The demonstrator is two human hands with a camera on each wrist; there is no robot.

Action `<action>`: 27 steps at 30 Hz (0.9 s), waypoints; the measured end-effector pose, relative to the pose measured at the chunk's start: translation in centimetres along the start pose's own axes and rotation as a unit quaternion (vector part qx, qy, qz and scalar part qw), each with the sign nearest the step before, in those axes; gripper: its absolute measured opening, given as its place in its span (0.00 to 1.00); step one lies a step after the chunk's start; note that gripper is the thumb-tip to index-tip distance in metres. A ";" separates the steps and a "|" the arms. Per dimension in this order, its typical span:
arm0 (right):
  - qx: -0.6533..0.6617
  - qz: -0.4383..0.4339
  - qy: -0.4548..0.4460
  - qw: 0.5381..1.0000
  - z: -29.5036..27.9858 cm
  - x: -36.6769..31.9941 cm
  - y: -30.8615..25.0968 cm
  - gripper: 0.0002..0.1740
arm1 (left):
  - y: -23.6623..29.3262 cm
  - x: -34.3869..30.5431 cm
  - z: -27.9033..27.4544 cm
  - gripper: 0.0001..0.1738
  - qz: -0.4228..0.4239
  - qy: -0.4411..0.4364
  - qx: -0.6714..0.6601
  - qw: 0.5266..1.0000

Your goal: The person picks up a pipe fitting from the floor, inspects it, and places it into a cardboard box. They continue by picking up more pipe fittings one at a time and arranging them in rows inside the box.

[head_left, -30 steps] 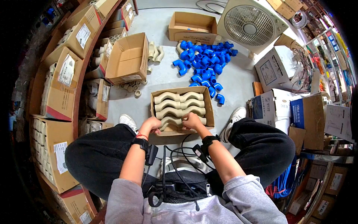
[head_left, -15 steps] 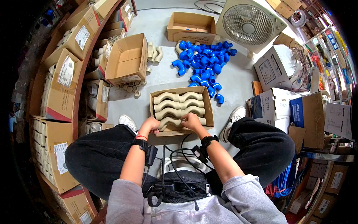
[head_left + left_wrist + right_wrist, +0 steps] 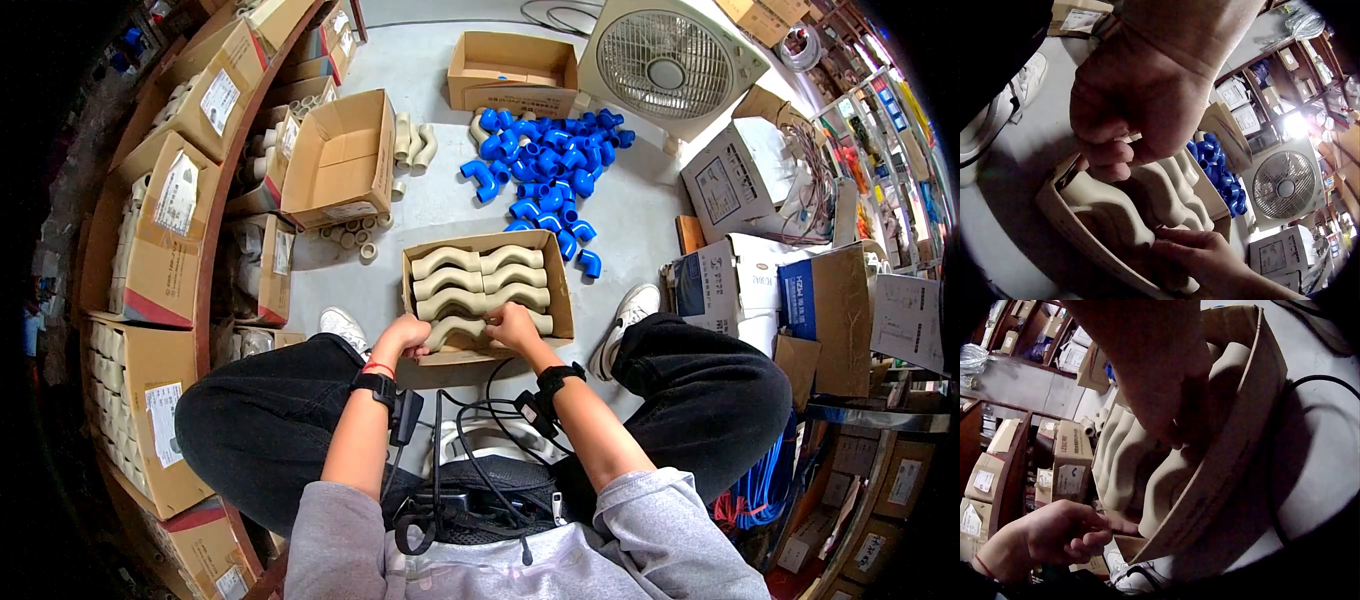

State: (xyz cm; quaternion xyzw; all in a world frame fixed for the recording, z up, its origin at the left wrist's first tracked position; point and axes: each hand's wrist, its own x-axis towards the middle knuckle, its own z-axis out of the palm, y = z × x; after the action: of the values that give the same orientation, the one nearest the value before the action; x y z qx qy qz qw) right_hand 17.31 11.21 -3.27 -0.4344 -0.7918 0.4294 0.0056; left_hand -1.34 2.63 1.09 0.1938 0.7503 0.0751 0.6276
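Note:
A cardboard box (image 3: 490, 241) on the floor between the person's feet holds rows of beige wavy pipe bends (image 3: 447, 262). In the near row, the left hand (image 3: 403, 335) holds the left end of one bent pipe (image 3: 458, 329), beside the box wall. The right hand (image 3: 513, 325) pinches that pipe's other end, its fingertips low among the bends. In the left wrist view, the same pipe (image 3: 1107, 203) runs between both hands, along the near wall. Another bend in this row lies partly hidden under the right hand.
Blue elbow fittings (image 3: 560, 165) are heaped beyond the box. An open carton (image 3: 350, 150) stands back left, with beige rings (image 3: 368, 251) and loose bends (image 3: 425, 147) around it. A box fan (image 3: 670, 70) stands at the back right. Cartons line both sides; black cables (image 3: 490, 405) hang near the wrists.
The left fingers have shifted slightly at the pipe's end. Otherwise both hands and the rows of bends keep their places.

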 end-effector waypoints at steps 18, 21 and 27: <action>0.019 -0.025 0.015 0.999 0.5 0.3 0.7 0.13 | -0.1 -0.1 0.2 0.11 0.031 0.027 0.037 0.998; 0.005 -0.010 0.003 1.000 0.4 0.4 0.4 0.12 | 0.0 -0.1 0.2 0.12 0.035 0.032 0.047 0.998; 0.012 -0.016 0.026 0.999 0.5 0.2 0.4 0.12 | -0.6 1.1 0.2 0.12 0.011 0.058 0.028 0.998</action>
State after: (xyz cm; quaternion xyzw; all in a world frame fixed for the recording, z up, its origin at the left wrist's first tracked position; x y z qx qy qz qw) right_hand 17.24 11.13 -3.93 -0.4327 -0.7930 0.4271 0.0383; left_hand -1.46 2.48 -0.17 0.2148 0.7848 0.0725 0.5769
